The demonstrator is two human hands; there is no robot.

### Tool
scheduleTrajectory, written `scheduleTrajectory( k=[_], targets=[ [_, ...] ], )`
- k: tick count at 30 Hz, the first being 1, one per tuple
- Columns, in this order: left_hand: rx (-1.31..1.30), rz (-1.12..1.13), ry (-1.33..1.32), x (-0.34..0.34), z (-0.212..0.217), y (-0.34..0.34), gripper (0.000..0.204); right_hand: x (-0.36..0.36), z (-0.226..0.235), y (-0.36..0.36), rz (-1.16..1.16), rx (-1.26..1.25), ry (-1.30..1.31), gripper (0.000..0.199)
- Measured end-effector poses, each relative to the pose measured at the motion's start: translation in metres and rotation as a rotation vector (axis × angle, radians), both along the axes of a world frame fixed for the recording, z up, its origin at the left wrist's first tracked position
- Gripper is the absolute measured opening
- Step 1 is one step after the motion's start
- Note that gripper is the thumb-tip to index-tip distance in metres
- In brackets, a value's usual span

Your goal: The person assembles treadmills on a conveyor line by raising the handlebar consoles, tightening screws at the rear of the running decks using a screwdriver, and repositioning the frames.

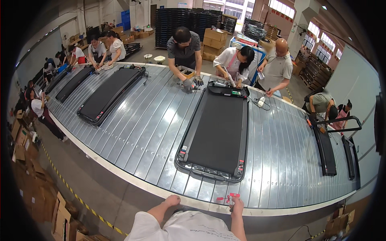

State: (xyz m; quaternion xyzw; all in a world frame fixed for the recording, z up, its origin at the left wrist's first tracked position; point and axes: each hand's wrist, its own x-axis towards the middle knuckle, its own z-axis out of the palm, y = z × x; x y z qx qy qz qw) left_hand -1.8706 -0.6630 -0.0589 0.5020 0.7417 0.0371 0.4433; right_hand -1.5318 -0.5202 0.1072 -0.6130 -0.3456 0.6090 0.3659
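Left hand (173, 200): resting curled on the conveyor edge (193, 203), holding nothing.
Right hand (237, 203): pinching a small tool beside red clips (229, 197).
Treadmill (216, 134): lying just beyond, apparently untouched.
Far workers (185, 50): fitting its front end.

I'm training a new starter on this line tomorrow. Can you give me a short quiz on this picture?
1. True or false: the left hand rests on the near edge of the metal conveyor.
2. What lies by the right hand? A) small red pieces B) a blue cup C) a white cable
3. Is the treadmill in front of the person touched by either of the person's hands?

Key: 1 true. 2 A. 3 No, both hands are at the conveyor's edge, short of it.
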Motion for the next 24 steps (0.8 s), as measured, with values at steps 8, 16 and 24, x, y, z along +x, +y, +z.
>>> scheduleTrajectory(
  k=[8,16,24],
  targets=[
    [0.193,0.087,-0.008,-0.028,0.026,0.039,0.034,-0.015,0.020,-0.029,-0.080,0.022,0.057,0.023],
    [0.311,-0.001,0.073,-0.036,0.072,0.096,0.030,-0.037,0.011,-0.039,0.002,0.059,0.155,0.023],
    [0.478,-0.191,0.175,-0.049,0.091,0.158,0.024,-0.058,0.009,-0.030,-0.026,-0.053,0.234,0.026]
  ],
)
